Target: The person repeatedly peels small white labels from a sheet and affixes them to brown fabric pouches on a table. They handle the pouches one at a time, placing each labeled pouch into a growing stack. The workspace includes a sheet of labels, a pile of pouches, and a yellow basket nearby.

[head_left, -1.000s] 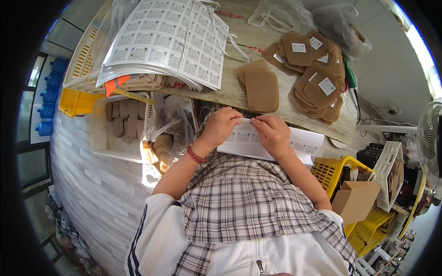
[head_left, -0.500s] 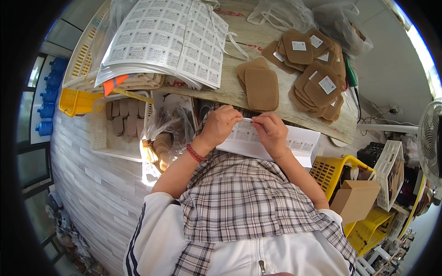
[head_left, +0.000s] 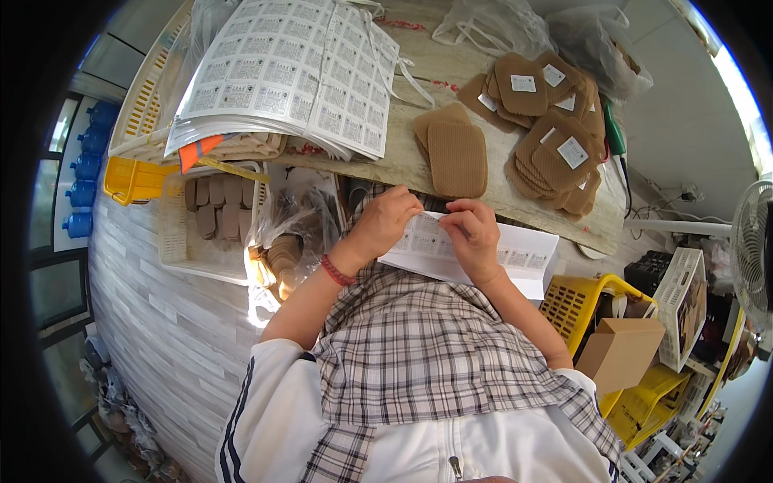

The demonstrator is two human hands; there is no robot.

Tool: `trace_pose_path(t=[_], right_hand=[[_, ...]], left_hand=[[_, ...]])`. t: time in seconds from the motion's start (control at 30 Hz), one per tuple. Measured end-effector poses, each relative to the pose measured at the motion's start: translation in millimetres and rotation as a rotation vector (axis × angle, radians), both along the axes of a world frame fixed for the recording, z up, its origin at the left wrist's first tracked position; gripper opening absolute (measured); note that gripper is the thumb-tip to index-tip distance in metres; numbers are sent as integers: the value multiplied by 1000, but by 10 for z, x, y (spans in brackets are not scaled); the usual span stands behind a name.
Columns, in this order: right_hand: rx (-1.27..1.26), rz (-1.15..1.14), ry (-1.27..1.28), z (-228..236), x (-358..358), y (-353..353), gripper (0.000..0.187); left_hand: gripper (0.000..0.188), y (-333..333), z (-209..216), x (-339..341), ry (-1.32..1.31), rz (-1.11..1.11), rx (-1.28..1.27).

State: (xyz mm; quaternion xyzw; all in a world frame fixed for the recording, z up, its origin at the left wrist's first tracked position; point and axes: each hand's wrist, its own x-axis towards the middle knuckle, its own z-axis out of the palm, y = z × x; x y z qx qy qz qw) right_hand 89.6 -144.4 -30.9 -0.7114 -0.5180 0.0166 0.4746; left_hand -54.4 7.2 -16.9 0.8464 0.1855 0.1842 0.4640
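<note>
Over the plaid lap, the left hand (head_left: pixel 386 221) and right hand (head_left: pixel 471 237) stayed pinched together on the label sheet's (head_left: pixel 483 253) upper edge, hardly shifted from half a second before, so the peeling seemed barely advanced. Fingertips hid the label itself. Beyond, tan pads (head_left: pixel 457 157) lay on the wooden bench (head_left: pixel 419 161).

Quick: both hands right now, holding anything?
Left hand: closed, pinching the label sheet.
Right hand: closed, pinching the same label sheet.
</note>
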Motion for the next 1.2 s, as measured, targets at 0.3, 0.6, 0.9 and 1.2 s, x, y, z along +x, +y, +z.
trace_pose_path(t=[0.3,0.6,0.9,1.2], right_hand=[[116,226,641,200,131,-128,10],[-141,56,935,316,1059,598,5],[-344,4,704,111,1174,836,6],[-407,-7,732,99,1236,855,7]], left_hand=[[10,129,13,37,80,5,-122],[6,50,163,359,-112,-56,374],[7,55,83,452,-98,-74,374],[5,60,77,472,-89,-70,380]])
